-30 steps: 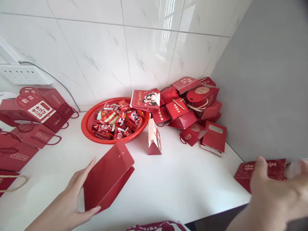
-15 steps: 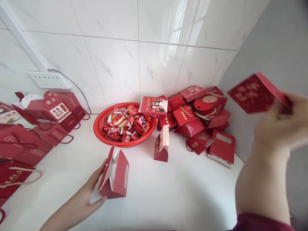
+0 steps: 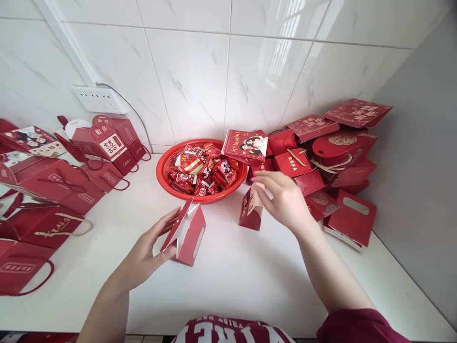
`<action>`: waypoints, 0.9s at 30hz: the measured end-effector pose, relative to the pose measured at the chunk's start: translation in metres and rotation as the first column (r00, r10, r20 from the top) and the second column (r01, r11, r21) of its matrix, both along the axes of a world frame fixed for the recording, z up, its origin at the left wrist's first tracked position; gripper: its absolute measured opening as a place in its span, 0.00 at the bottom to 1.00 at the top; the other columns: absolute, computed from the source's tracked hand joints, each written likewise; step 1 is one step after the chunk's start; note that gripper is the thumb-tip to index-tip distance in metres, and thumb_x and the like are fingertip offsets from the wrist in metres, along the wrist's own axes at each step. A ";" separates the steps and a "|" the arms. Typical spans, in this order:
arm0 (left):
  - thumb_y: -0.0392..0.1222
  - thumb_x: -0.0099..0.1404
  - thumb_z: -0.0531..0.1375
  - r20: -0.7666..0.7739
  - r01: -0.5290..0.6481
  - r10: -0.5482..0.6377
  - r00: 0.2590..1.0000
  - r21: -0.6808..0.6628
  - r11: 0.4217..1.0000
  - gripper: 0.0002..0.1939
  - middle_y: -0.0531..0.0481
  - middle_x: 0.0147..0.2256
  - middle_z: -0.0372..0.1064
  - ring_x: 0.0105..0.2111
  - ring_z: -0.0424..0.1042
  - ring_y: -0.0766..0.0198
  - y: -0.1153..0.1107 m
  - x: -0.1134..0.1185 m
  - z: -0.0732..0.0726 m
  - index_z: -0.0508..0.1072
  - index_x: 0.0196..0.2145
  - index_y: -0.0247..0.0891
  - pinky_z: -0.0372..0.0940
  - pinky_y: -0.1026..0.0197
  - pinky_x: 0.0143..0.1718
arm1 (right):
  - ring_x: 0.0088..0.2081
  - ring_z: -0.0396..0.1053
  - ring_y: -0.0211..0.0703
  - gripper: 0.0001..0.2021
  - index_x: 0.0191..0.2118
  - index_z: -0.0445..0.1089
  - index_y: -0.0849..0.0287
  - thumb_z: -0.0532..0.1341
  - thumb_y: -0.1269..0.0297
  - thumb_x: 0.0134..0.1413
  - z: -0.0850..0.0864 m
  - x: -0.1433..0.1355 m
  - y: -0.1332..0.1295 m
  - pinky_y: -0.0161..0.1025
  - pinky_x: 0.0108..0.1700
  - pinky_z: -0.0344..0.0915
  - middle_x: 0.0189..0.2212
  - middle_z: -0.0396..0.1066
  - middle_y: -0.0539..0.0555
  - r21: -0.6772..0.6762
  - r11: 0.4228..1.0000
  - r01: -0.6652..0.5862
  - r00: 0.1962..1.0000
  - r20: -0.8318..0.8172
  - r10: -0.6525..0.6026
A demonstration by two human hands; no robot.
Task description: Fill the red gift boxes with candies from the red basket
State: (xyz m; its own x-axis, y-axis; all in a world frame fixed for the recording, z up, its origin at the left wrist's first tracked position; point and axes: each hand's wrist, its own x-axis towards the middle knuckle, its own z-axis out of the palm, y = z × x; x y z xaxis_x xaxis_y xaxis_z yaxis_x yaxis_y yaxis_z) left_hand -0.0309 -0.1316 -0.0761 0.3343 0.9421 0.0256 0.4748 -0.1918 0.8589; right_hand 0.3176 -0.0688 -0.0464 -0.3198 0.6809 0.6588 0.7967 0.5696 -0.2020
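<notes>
Between the thumb and fingers of my left hand [image 3: 152, 245] is a red box [image 3: 193, 236], standing on the white table with its top flaps parted and white inside. My right hand [image 3: 282, 197] is raised over a small red and pink box [image 3: 250, 212]; its fingers are apart and nothing shows in them. Whether the fingertips touch that small box I cannot tell. Behind both boxes sits a red plastic basket [image 3: 162, 183] of wrapped sweets [image 3: 205, 166], with an illustrated red box [image 3: 246, 144] resting at its right rim.
Red gift boxes [image 3: 114, 145] with cord handles crowd the left side of the white table [image 3: 228, 295]. A heap of red boxes [image 3: 352, 216] lies at the right by the grey wall. A socket strip [image 3: 98, 98] is on the tiled wall.
My right hand has come down from the upper right without the red box it held; that box now lies on top of the right heap. My left hand stays at its box. The view has shifted.
</notes>
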 end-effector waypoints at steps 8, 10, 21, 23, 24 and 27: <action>0.59 0.68 0.54 0.225 -0.090 0.139 0.965 -0.216 0.972 0.27 0.43 0.43 0.77 0.41 0.75 0.53 0.030 0.033 0.004 0.74 0.51 0.34 0.68 0.59 0.41 | 0.53 0.67 0.46 0.12 0.48 0.73 0.56 0.53 0.66 0.68 0.010 -0.044 -0.031 0.47 0.57 0.63 0.56 0.69 0.57 -0.234 0.848 -0.475 0.877 -0.046 0.479; 0.59 0.65 0.57 0.287 -0.067 0.146 0.947 -0.269 0.961 0.25 0.44 0.36 0.77 0.36 0.76 0.55 0.039 0.042 -0.002 0.77 0.44 0.32 0.68 0.60 0.37 | 0.55 0.65 0.47 0.12 0.49 0.73 0.55 0.54 0.64 0.68 0.008 -0.053 -0.032 0.46 0.56 0.63 0.59 0.65 0.57 -0.249 0.848 -0.468 0.880 -0.043 0.473; 0.53 0.65 0.58 0.342 -0.051 0.127 0.931 -0.220 0.974 0.17 0.46 0.39 0.75 0.40 0.75 0.57 0.051 0.068 -0.011 0.74 0.40 0.35 0.68 0.60 0.39 | 0.46 0.74 0.46 0.13 0.52 0.71 0.59 0.55 0.64 0.68 -0.003 -0.065 -0.030 0.41 0.48 0.64 0.47 0.77 0.56 -0.436 0.826 -0.358 0.925 -0.043 0.378; 0.50 0.63 0.62 0.279 -0.026 0.033 0.960 -0.028 0.999 0.15 0.46 0.43 0.75 0.46 0.73 0.56 0.051 0.064 -0.003 0.75 0.42 0.37 0.67 0.58 0.48 | 0.40 0.75 0.44 0.12 0.47 0.74 0.57 0.53 0.65 0.69 -0.001 -0.067 -0.030 0.39 0.43 0.64 0.41 0.78 0.54 -0.476 0.822 -0.312 0.940 -0.029 0.340; 0.49 0.61 0.64 0.224 0.005 -0.015 0.974 0.042 0.999 0.15 0.45 0.43 0.75 0.47 0.73 0.56 0.051 0.062 0.003 0.77 0.42 0.38 0.67 0.57 0.50 | 0.37 0.75 0.43 0.12 0.45 0.74 0.57 0.53 0.65 0.69 0.000 -0.068 -0.031 0.38 0.41 0.64 0.38 0.79 0.53 -0.491 0.826 -0.276 0.949 -0.005 0.315; 0.48 0.60 0.64 0.033 0.106 -0.107 0.994 0.036 0.994 0.12 0.45 0.40 0.78 0.43 0.75 0.54 0.049 0.057 0.022 0.81 0.39 0.39 0.69 0.56 0.48 | 0.28 0.73 0.42 0.15 0.37 0.75 0.58 0.52 0.65 0.69 0.007 -0.073 -0.031 0.37 0.33 0.59 0.28 0.77 0.52 -0.516 0.846 -0.135 0.963 0.133 0.234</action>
